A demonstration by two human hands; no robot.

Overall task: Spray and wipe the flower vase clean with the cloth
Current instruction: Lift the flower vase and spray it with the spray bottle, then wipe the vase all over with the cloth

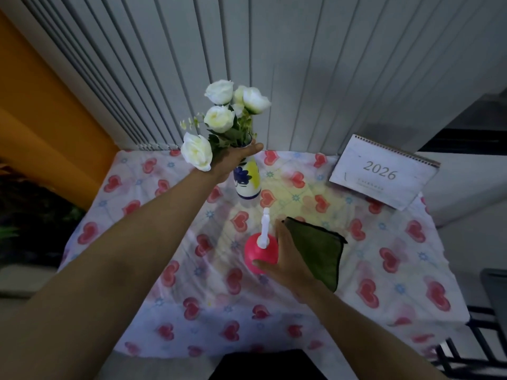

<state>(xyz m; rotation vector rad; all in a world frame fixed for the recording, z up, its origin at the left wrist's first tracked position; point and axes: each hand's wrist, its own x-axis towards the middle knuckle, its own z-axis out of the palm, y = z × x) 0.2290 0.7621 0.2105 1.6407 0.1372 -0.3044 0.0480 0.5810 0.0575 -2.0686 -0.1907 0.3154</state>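
A white vase (247,181) painted with a blue flower and a yellow patch stands upright at the back middle of the table, holding white roses (219,116). My left hand (233,160) is wrapped around the vase's neck, just under the blooms. Nearer to me stands a pink spray bottle (256,253) with a white nozzle. My right hand (288,259) curls around its right side, thumb across the front. A folded dark green cloth (318,250) lies on the table right of the bottle, partly under my right hand.
The table wears a white cover (192,270) printed with red hearts. A 2026 desk calendar (384,174) leans at the back right. Vertical blinds (274,64) hang behind the table. A black metal frame (472,346) sits at the lower right.
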